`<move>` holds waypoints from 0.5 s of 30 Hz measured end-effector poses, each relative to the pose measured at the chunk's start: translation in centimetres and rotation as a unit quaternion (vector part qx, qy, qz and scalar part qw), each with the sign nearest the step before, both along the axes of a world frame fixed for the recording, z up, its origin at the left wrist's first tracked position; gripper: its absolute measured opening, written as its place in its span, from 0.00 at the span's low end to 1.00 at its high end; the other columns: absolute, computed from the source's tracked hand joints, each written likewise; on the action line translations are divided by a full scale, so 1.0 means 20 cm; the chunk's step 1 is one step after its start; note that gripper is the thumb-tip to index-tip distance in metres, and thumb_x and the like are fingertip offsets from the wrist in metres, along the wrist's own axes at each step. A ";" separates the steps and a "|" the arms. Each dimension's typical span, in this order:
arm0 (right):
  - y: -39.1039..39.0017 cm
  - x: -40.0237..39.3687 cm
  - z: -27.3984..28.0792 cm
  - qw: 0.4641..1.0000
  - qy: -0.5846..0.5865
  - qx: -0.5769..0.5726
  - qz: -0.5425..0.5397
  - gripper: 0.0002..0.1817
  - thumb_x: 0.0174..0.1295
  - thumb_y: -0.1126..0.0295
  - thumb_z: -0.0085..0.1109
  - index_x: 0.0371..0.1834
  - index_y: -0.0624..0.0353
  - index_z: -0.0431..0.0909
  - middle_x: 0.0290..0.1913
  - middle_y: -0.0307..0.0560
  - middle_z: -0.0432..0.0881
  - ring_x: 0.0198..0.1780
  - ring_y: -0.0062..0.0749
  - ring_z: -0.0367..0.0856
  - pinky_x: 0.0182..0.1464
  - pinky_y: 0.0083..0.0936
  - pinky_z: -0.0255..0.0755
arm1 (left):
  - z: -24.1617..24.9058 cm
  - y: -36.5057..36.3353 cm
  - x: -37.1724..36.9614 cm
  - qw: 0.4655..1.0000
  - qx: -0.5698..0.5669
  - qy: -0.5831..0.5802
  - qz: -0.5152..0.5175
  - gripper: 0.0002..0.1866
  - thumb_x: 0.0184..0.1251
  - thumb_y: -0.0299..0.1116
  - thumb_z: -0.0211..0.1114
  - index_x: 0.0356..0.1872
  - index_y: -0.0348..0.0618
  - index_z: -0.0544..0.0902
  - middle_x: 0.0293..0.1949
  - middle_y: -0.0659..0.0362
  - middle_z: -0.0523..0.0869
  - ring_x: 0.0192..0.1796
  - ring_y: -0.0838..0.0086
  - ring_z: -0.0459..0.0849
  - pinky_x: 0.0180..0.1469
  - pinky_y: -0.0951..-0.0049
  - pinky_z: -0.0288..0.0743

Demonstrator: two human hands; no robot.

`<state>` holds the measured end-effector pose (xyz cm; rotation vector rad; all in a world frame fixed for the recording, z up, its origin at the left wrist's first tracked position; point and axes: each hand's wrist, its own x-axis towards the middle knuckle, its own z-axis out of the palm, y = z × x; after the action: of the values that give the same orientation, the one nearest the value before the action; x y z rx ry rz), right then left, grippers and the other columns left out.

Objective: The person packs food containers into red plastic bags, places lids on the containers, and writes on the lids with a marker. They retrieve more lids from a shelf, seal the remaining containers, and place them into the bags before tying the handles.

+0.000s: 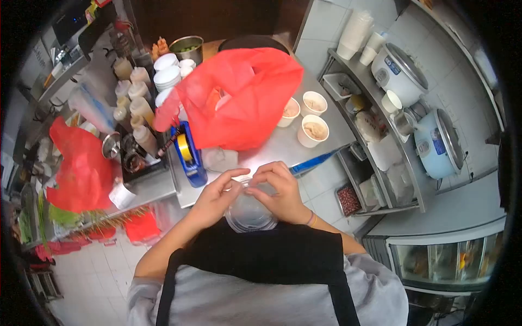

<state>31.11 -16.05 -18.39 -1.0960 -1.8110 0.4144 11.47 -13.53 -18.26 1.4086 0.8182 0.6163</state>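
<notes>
Both my hands hold a clear round plastic container point(250, 214) close to my chest, above the front edge of the steel counter point(283, 144). My left hand point(215, 195) grips its left rim with fingers curled over the lid. My right hand point(280, 190) presses on the right rim and top. What is inside the container is too blurred to tell. A blue tape dispenser point(190, 155) with a yellow roll stands just beyond my left hand.
A large red plastic bag point(239, 95) fills the counter's middle. Three white cups of food point(314, 130) stand to its right. Sauce bottles point(138, 108) and stacked bowls point(166, 76) are at the left, two rice cookers point(399, 70) on the right shelf.
</notes>
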 end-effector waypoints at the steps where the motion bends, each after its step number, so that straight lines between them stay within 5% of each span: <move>1: -0.03 0.06 0.00 0.999 0.008 -0.029 0.011 0.15 0.46 0.72 0.73 0.37 0.60 0.81 0.38 0.47 0.79 0.43 0.41 0.78 0.43 0.29 0.74 | -0.03 -0.01 0.07 0.999 -0.025 -0.038 0.003 0.18 0.76 0.32 0.49 0.62 0.39 0.71 0.48 0.61 0.80 0.48 0.81 0.74 0.52 0.79 0.68; 4: -0.08 0.23 0.04 0.984 0.052 -0.168 -0.003 0.16 0.47 0.73 0.73 0.39 0.60 0.80 0.37 0.45 0.78 0.39 0.34 0.78 0.42 0.26 0.73 | -0.11 -0.02 0.26 0.991 -0.072 -0.116 0.012 0.17 0.77 0.36 0.47 0.57 0.37 0.75 0.44 0.62 0.80 0.43 0.84 0.75 0.49 0.82 0.69; 9: -0.07 0.49 0.11 0.967 0.079 -0.239 0.043 0.16 0.47 0.74 0.73 0.40 0.60 0.80 0.36 0.43 0.77 0.36 0.30 0.77 0.41 0.23 0.73 | -0.05 0.05 0.47 0.979 -0.139 -0.147 -0.008 0.11 0.74 0.31 0.52 0.51 0.38 0.75 0.36 0.63 0.78 0.38 0.84 0.76 0.40 0.83 0.72; 15: -0.05 0.56 0.26 0.994 -0.039 -0.099 0.001 0.16 0.49 0.75 0.71 0.42 0.60 0.79 0.38 0.44 0.78 0.37 0.30 0.78 0.40 0.22 0.72 | -0.07 0.23 0.59 0.992 -0.071 -0.085 -0.053 0.14 0.65 0.22 0.58 0.51 0.41 0.75 0.38 0.62 0.80 0.39 0.84 0.77 0.43 0.82 0.72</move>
<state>42.32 -17.12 -13.25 -1.2633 -1.8697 0.5690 23.23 -8.98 -19.75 1.2422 0.6347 0.5761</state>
